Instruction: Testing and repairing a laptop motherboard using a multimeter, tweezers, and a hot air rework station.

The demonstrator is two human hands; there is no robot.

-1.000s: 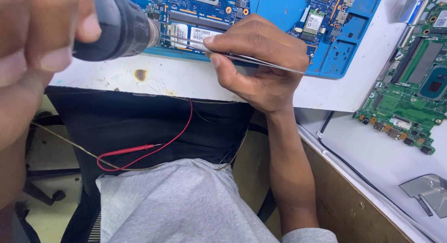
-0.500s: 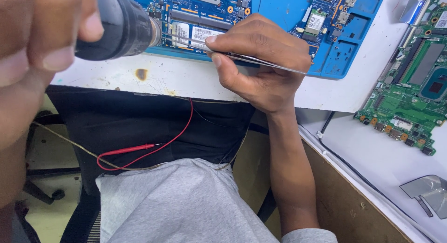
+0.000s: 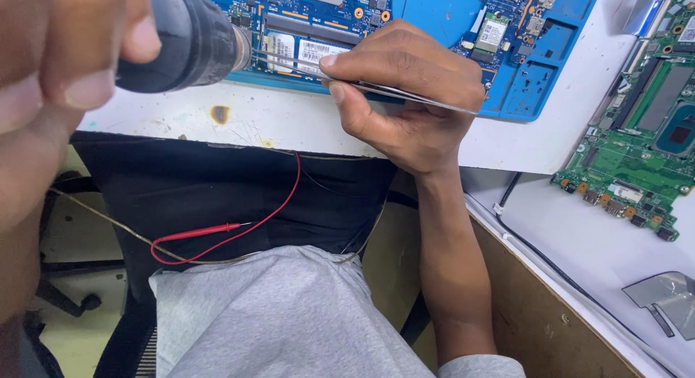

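**Blue laptop board under hot air and tweezers, close quarters**

The blue circuit board [image 3: 434, 30] sits on a blue work mat [image 3: 539, 88] at the far edge of the white bench [image 3: 289, 121], and both hands are right on top of it. The left hand [image 3: 51, 95] is wrapped tight around a fat black handpiece [image 3: 184, 38], looks like a hot-air tool, with its metal nozzle aimed at the spot near the white-labelled module. The right hand [image 3: 405, 95] has its fingers pinched closed on slim metal tweezers [image 3: 347, 81], tips reaching in under the nozzle. Can't tell if the tips actually have a part between them, too small.

What I'd worry about: nozzle and tweezer tips are nearly touching, so a small twitch could knock a neighbouring component loose or slide it off its pads if the solder is soft. Heat sitting there too long could cook the labelled module just beside it. The bench already has a brown scorch mark [image 3: 219, 114].

Also a red multimeter probe [image 3: 199, 233] and its lead are dangling off the desk over the lap, easy to snag. A green board [image 3: 637, 153] lies well off to the right.
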